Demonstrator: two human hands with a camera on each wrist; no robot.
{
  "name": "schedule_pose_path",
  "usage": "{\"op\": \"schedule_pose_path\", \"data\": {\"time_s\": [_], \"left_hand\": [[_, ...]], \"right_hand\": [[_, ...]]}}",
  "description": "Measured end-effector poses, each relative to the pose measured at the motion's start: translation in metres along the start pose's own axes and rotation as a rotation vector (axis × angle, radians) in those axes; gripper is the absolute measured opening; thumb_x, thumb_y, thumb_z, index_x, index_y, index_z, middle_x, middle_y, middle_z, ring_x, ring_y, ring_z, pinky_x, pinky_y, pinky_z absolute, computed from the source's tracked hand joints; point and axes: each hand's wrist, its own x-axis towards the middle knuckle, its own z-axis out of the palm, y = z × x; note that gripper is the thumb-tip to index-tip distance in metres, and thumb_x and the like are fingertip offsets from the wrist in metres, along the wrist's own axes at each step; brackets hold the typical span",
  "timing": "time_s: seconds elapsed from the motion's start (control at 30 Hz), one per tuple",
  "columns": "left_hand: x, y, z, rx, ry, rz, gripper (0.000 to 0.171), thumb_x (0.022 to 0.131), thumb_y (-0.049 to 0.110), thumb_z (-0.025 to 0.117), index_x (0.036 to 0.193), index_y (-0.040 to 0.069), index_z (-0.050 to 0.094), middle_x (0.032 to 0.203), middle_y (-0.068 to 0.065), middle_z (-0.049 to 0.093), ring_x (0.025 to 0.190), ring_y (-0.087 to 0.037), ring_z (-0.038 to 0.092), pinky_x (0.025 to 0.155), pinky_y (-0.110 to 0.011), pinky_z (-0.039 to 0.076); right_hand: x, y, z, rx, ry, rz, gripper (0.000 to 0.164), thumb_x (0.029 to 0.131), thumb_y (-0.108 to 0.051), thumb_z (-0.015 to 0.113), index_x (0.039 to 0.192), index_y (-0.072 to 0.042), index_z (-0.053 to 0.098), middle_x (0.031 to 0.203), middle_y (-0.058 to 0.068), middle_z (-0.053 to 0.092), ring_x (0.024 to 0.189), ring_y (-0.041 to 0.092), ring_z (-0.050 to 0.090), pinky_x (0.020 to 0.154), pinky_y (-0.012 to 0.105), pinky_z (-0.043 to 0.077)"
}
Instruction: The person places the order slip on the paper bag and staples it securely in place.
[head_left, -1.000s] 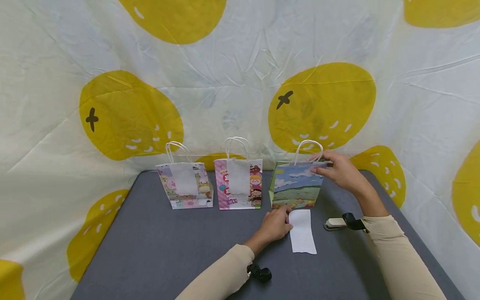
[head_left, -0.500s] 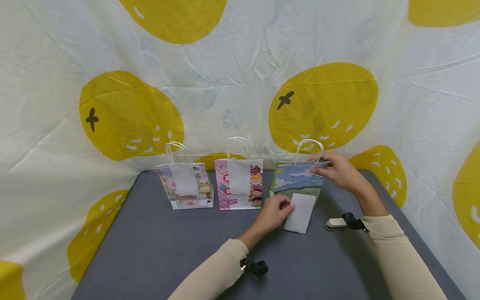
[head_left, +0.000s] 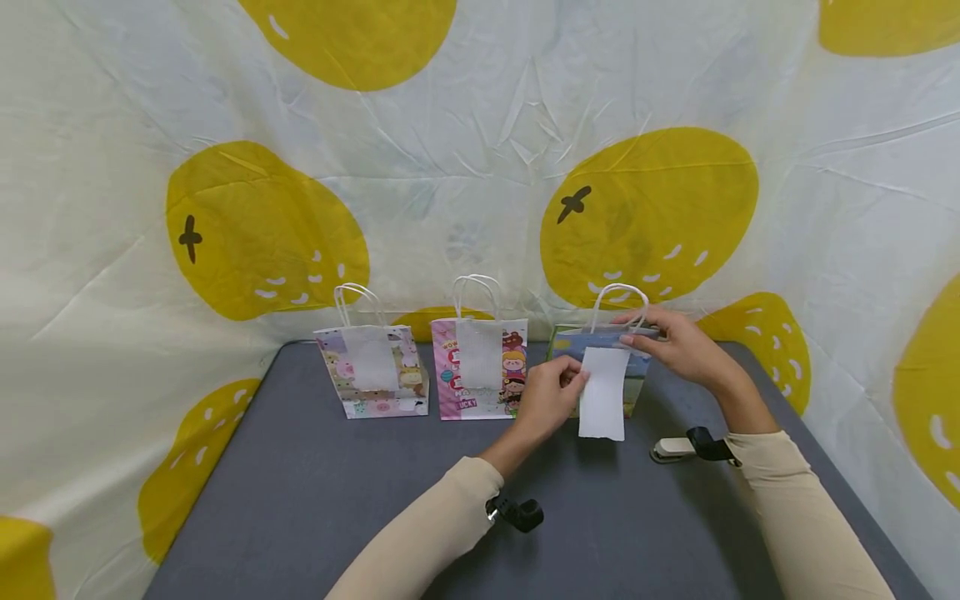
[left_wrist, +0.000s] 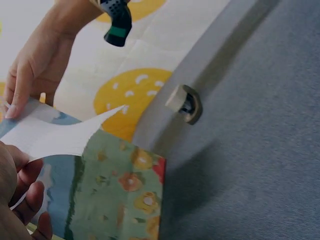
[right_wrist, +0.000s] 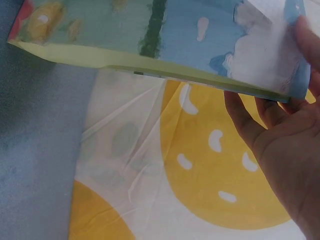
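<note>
A white paper strip [head_left: 602, 396] is pinched by its left edge in my left hand [head_left: 549, 396], held upright before the front of a paper gift bag [head_left: 636, 390]. That bag carries a painted landscape: blue sky, green field and flowers [left_wrist: 130, 182]. My right hand [head_left: 678, 342] pinches the bag's top right corner, thumb in front and fingers behind, below its white cord handle [head_left: 626, 289]. In the left wrist view the strip bends across the sky part of the bag. The right wrist view shows my right fingers [right_wrist: 245, 117] along the bag's upper side edge.
A stapler [head_left: 672, 449] lies on the grey table [head_left: 337, 508], right of the bag. To the left stand a pink cartoon bag [head_left: 448, 400] and an animal-print bag [head_left: 352, 408], each with a white strip on its front. A lemon-print cloth [head_left: 457, 208] hangs close behind.
My left hand has lifted the paper strip off the table and raised it against the front of the landscape bag. My right hand keeps its hold on the bag's corner.
</note>
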Motion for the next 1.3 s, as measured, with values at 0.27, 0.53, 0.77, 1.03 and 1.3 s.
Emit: {"op": "schedule_pose_path", "data": {"time_s": [0.27,0.53,0.77,1.03,1.3], "left_hand": [[0.008,0.007,0.0,0.067,0.056,0.002,0.012,0.097,0.022,0.07,0.092,0.012,0.074,0.077,0.007,0.069,0.065,0.004,0.053,0.062,-0.012,0.041],[0.01,0.011,0.0,0.093,0.069,-0.014,0.012,0.096,0.023,0.071,0.092,0.013,0.075,0.079,0.007,0.072,0.067,0.004,0.057,0.063,-0.015,0.043],[0.013,0.014,-0.003,0.119,0.062,-0.034,0.011,0.095,0.024,0.073,0.097,0.013,0.075,0.085,0.005,0.074,0.07,0.002,0.06,0.066,-0.015,0.045],[0.016,0.024,-0.011,0.247,0.165,0.065,0.014,0.092,0.02,0.076,0.104,0.015,0.071,0.094,0.005,0.073,0.081,-0.004,0.065,0.071,-0.016,0.049],[0.026,0.03,-0.016,0.44,0.341,0.392,0.025,0.087,0.012,0.079,0.11,0.01,0.068,0.106,-0.004,0.061,0.098,-0.021,0.055,0.088,-0.03,0.048]], "right_hand": [[0.0,-0.001,-0.001,0.073,-0.034,0.049,0.043,0.091,-0.017,0.077,0.132,-0.008,0.064,0.134,0.013,0.06,0.11,0.024,0.058,0.081,0.023,0.053],[0.003,-0.002,0.004,0.03,0.017,0.04,0.035,0.092,-0.017,0.076,0.124,-0.009,0.069,0.125,0.014,0.065,0.101,0.023,0.06,0.076,0.024,0.054],[0.003,-0.003,0.007,-0.007,0.047,0.015,0.028,0.093,-0.016,0.074,0.12,-0.01,0.072,0.123,0.013,0.068,0.105,0.027,0.063,0.075,0.023,0.054],[0.002,-0.002,0.004,-0.055,0.044,0.021,0.023,0.098,-0.021,0.069,0.119,-0.013,0.073,0.126,0.012,0.067,0.104,0.028,0.066,0.075,0.026,0.053],[0.003,-0.001,0.005,-0.063,0.072,-0.038,0.016,0.097,-0.018,0.07,0.111,-0.013,0.076,0.117,0.009,0.07,0.094,0.018,0.066,0.075,0.025,0.053]]}}
